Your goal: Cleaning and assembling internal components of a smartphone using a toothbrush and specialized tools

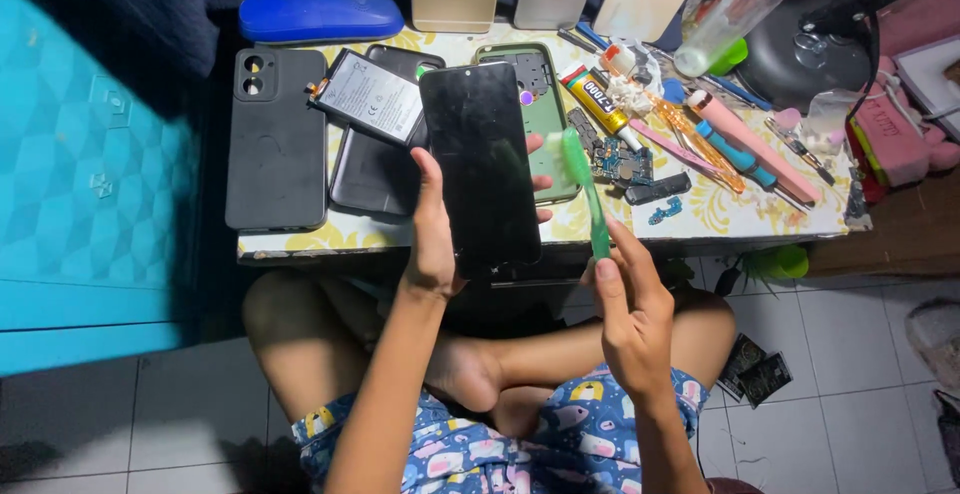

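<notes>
Black phone case [275, 139], battery [370, 96], glue tube [598, 104], blue case [320, 16].

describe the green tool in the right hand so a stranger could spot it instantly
Start at the low table with the yellow floral cover, strewn with phone parts. At its front edge the left hand holds up a black phone screen; just right of it, the right hand grips a green toothbrush. It is the only slim, translucent green stick raised above the table.

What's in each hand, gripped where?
Left hand grips the black phone screen panel by its lower side edges. Right hand holds the green toothbrush by its handle.
</notes>
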